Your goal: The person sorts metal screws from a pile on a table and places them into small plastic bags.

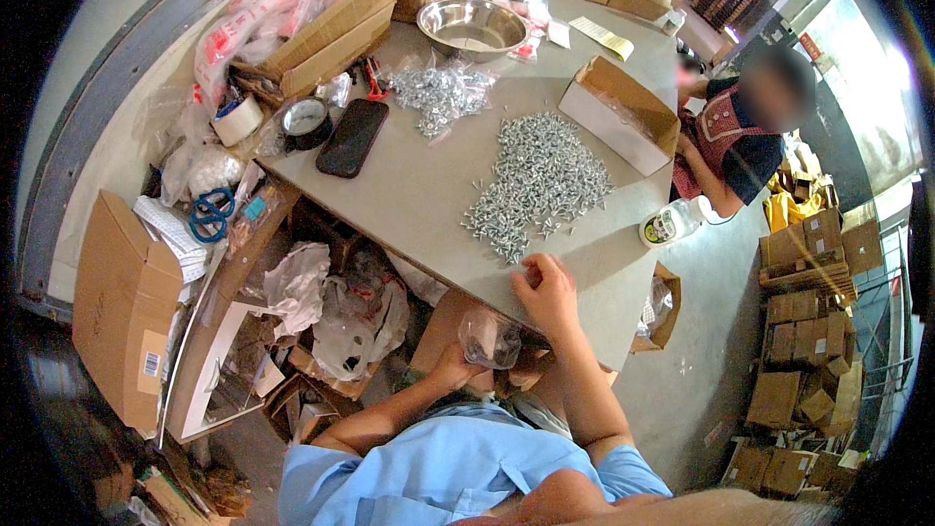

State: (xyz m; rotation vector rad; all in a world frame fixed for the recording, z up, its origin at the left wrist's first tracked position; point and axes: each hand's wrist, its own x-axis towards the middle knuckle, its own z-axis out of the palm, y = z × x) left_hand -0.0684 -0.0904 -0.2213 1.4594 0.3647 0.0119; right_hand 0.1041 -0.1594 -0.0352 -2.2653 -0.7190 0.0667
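Note:
My left hand (456, 368) grips a small clear plastic bag (490, 341) below the table's front edge, above my lap. Over the near corner of the grey table (409, 219) is my right hand (548, 294), its fingers bent and the thumb apart from them. Nothing shows between them, though the fingertips are partly hidden. Just beyond those fingertips spreads a loose heap of small silvery screws (545, 170). Farther left, several clear bags (443, 93) filled with metal parts lie in a cluster.
Around the heap are an open cardboard box (623, 117), a white bottle (672, 222), a phone (353, 138), tape rolls (306, 123) and a steel bowl (473, 27). Blue-handled scissors (209, 214) lie at left. A co-worker (726, 146) sits across, right. Stacked cartons (799, 331) stand behind.

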